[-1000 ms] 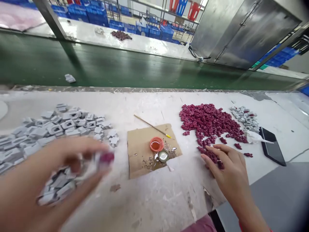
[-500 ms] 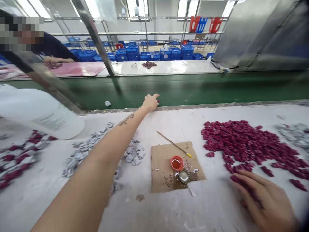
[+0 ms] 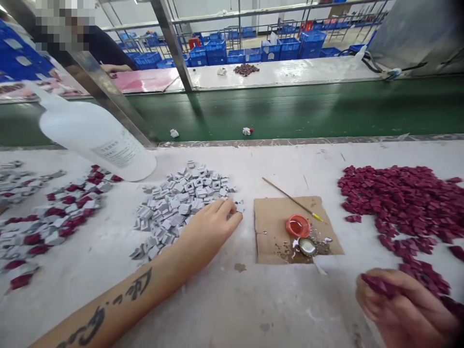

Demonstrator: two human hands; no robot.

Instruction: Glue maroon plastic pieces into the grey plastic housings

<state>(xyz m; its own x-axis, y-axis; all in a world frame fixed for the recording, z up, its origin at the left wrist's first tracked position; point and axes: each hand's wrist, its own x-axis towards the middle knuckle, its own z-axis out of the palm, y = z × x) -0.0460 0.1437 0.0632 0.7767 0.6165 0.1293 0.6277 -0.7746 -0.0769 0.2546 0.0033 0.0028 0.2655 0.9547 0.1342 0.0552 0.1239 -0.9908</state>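
Observation:
My left hand (image 3: 213,224) reaches to the right edge of the pile of small grey plastic pieces (image 3: 174,198). Its thumb and fingers are pinched on a grey piece (image 3: 239,206), mostly hidden by the fingertips. At the lower right, my right hand (image 3: 409,307) is closed on a maroon plastic piece (image 3: 380,285), which pokes out between thumb and forefinger. Beside that hand spreads a heap of maroon pieces (image 3: 402,200). Between the hands lies a cardboard square (image 3: 270,212) with a red cap of liquid (image 3: 297,225), a metal bottle cap (image 3: 308,246) and a thin brush (image 3: 290,197).
A white squeeze bottle (image 3: 97,135) stands at the left, near a metal post (image 3: 105,96). Mixed grey-and-maroon pieces (image 3: 65,212) lie below it. Beyond the table runs a green conveyor belt (image 3: 217,113) carrying two small joined pieces (image 3: 247,131). A person works across the belt.
My left hand has come back from the belt to the grey pile, leaving a small grey-and-maroon piece on the belt. My right hand has lifted and turned, showing its maroon piece. The view has tilted down.

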